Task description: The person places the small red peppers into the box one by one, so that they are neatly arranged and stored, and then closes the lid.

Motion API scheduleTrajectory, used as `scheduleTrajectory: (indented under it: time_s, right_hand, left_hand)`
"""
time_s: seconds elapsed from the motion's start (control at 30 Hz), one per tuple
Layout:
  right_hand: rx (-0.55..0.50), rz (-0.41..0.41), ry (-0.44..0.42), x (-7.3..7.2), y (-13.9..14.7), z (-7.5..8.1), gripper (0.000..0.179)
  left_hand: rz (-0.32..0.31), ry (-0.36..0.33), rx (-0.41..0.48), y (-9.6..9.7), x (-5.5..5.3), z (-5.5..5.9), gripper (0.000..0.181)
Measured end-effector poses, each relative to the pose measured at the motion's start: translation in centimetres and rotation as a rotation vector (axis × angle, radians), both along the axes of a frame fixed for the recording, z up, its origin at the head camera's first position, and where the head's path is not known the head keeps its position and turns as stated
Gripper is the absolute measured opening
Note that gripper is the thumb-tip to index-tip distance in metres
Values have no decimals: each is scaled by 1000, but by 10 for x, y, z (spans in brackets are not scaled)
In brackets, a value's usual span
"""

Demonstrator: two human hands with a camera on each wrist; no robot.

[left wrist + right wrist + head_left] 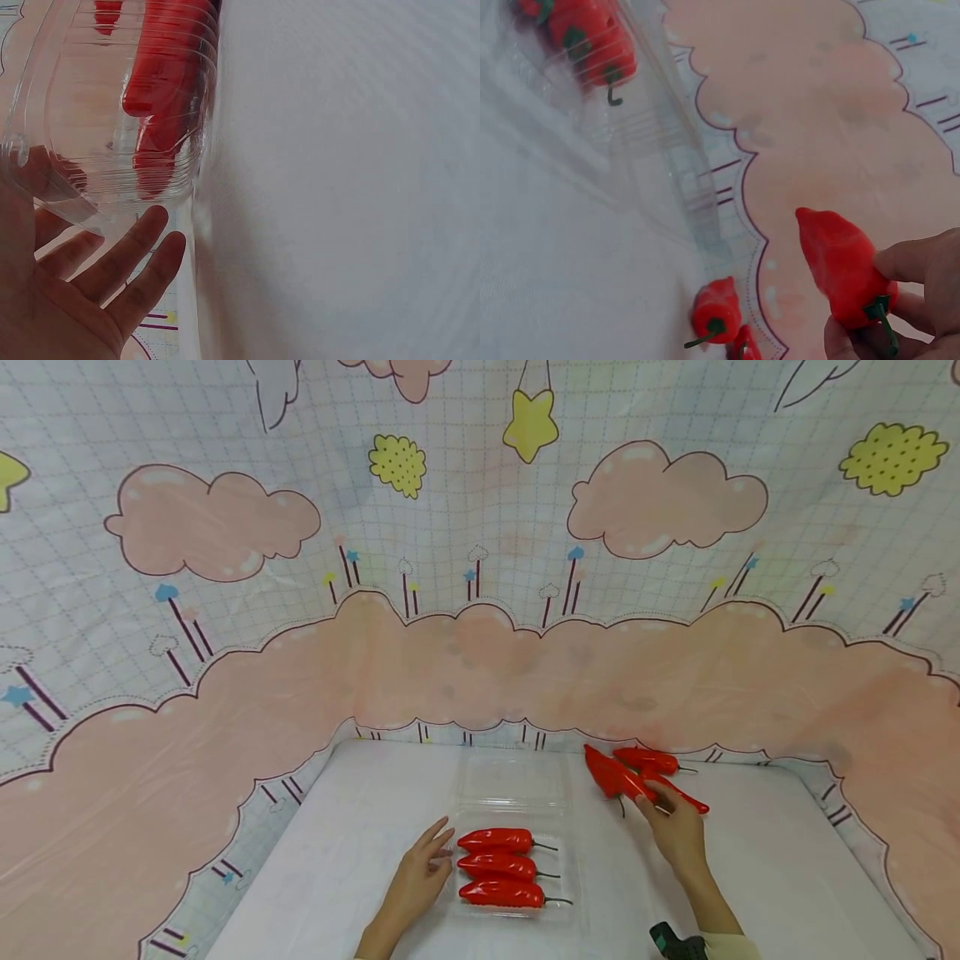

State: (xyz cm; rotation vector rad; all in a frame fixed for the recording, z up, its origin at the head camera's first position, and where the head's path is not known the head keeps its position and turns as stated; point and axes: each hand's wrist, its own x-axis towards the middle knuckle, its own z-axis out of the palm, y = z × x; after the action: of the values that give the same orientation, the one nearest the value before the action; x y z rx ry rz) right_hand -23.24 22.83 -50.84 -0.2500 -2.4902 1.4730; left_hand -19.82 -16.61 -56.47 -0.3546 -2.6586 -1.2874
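Observation:
A clear plastic clamshell box [67, 97] lies on the white tabletop, its lid [513, 781] folded back away from me. Inside are three red chili peppers [498, 866] in a row, stems to the right. My left hand [416, 877] is at the box's left edge with fingers loosely spread; part of it shows through the plastic in the left wrist view. To the right of the box, my right hand [678, 835] grips a red chili pepper [847, 270] between thumb and fingers, near its green stem.
Near the tabletop's far right edge lie more red chili peppers [645, 760], partly overlapped in view by the right hand and its pepper. A cloth printed with clouds and stars [480, 668] rises behind the white tabletop [322, 852] and along its sides.

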Motion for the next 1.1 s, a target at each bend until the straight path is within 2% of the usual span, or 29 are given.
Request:
scheduleTrajectory:
  time_s: [0.33,0.53,1.1]
  right_hand:
    - [-7,37,61,9,-11,16,43]
    - [-23,63,37,11,-17,20,44]
    - [-53,116,-22,18,-37,18,43]
  left_hand:
    - [0,19,-11,0,-1,-1,46]
    - [6,30,-16,0,-1,-1,46]
    - [-2,17,-14,-1,-2,-2,46]
